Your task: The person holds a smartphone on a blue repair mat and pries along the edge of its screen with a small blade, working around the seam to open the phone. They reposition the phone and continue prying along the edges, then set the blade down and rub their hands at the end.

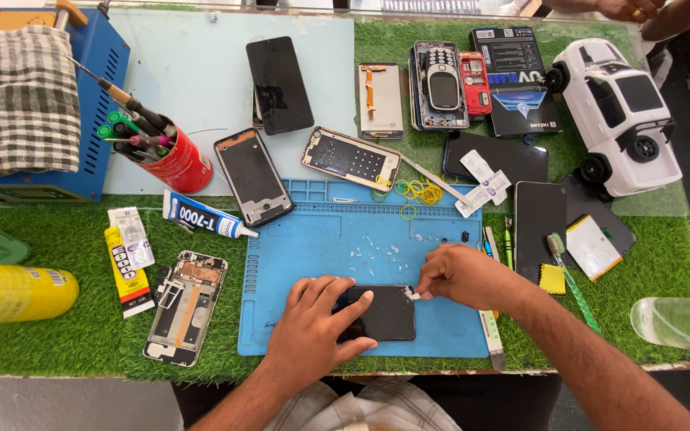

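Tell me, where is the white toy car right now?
In the head view, the white toy car sits at the table's far right, beside a dark box.

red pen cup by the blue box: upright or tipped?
Tipped. The red cup lies on its side on the pale sheet, its tools fanning out up and left toward the blue box.
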The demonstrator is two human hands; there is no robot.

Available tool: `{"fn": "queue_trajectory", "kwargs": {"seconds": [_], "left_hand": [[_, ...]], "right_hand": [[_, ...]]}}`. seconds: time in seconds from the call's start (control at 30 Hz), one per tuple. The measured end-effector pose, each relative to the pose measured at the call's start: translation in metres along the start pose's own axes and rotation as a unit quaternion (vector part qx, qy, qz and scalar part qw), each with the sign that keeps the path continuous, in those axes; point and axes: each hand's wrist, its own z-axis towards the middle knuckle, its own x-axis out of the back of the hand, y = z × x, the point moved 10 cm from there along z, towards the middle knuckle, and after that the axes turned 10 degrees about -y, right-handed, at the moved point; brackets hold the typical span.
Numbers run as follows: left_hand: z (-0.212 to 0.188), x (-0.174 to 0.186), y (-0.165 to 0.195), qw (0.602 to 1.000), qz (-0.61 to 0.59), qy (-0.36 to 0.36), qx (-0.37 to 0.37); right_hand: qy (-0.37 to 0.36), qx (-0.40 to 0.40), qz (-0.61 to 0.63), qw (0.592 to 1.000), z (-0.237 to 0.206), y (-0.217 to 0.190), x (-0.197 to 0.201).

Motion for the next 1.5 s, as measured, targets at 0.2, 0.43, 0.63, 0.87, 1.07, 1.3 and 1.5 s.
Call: {"fn": "queue_trajectory", "kwargs": {"seconds": [0.2, 0.43, 0.63, 0.87, 1.07, 1.3, 1.5], "left_hand": [[-0.001, -0.003, 0.002, 1.0, 0.012, 0.0, -0.003], [0.0, -0.005, 0.0, 1.0, -0.006, -0.012, 0.01], [0.0, -0.003, 0.001, 1.0, -0.016, -0.012, 0.009], [0.002, 0.002, 0.003, 1.0, -0.014, -0.008, 0.01], [0.001, 0.005, 0.005, 1.0, -0.006, 0.012, 0.0], [-0.001, -0.003, 0.003, 1.0, -0.012, -0.003, 0.006], [-0.001, -0.005, 0.001, 0.999, -0.023, -0.019, 0.018]], "right_hand": [[-0.019, -0.028, 0.076, 0.997, 0.005, 0.008, -0.011], [-0.003, -0.104, 0.115, 0.988, -0.01, 0.013, -0.01], [0.029, -0.177, 0.099, 0.979, -0.029, 0.038, 0.004], [0.044, -0.158, 0.163, 0.973, -0.037, 0.054, 0.006], [0.068, -0.164, 0.197, 0.964, -0.042, 0.071, 0.003], [0.077, -0.034, 0.478, 0.875, -0.057, 0.068, -0.013], [0.085, 0.013, 0.496, 0.864, -0.062, 0.048, -0.018]]}}
